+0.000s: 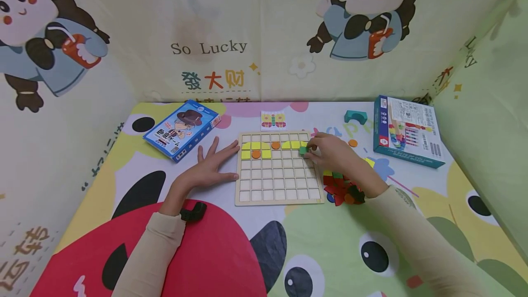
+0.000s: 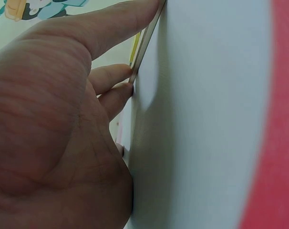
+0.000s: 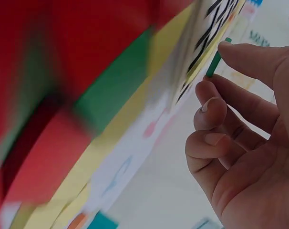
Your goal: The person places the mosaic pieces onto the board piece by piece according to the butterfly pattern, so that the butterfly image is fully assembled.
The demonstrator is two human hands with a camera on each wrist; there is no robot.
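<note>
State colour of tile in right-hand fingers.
The tile is green, clearest in the right wrist view.

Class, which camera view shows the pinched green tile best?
The right wrist view: the green tile appears largest there, though edge-on, pinched in the right hand. The head view shows its face, but small; the left wrist view misses it.

In the middle of the head view, the small tile [image 1: 303, 150] is plain green, the board [image 1: 279, 203] is of pale wood colour with a square grid, and the tiles [image 1: 266, 154] in its upper rows are yellow, the discs [image 1: 256, 154] orange. The pile [image 1: 340, 192] at centre right is mostly red. The box [image 1: 165, 141] at left is blue. The tablecloth [image 1: 218, 246] is printed with red, green, yellow and white areas; the sleeves [image 1: 148, 251] are beige.
</note>
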